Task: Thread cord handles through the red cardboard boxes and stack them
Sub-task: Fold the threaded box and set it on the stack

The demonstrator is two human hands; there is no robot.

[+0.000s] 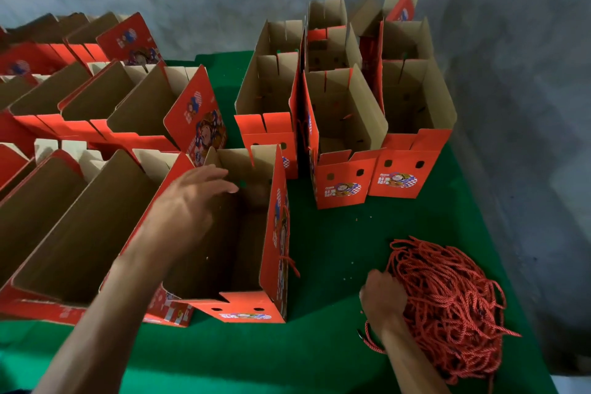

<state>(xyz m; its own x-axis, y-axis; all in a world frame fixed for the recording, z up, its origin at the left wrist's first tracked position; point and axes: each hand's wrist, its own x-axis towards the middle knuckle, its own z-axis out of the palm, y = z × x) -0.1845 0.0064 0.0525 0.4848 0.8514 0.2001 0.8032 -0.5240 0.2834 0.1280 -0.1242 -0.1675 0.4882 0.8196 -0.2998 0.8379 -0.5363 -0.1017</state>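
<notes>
Item: red cardboard boxes w/ cord handles, threading stage, on green felt-like table (pixel 335 345).

Detail: Left hand (pixel 192 198) reaches into open box (pixel 246 233) near table's front edge; fingers apart and loosely extended, gripping nothing, prob. steadying the wall by the punched holes. A red cord (pixel 287 262) already hangs down this box's right outer wall. Right hand (pixel 382 297) digs into cord pile (pixel 447 307) at front-right corner, fingers curled into the strands, likely pulling the next handle; exact pinch hidden. Cords: twisted rope, tangled loose heap. Boxes: corrugated board, brown inside, glossy red print outside, flaps up, paired holes. Upright group (pixel 345 125) toward back-right, kept open prob. for access. Tilted, nested rows (pixel 96 112) along left edge look like stock.
</notes>
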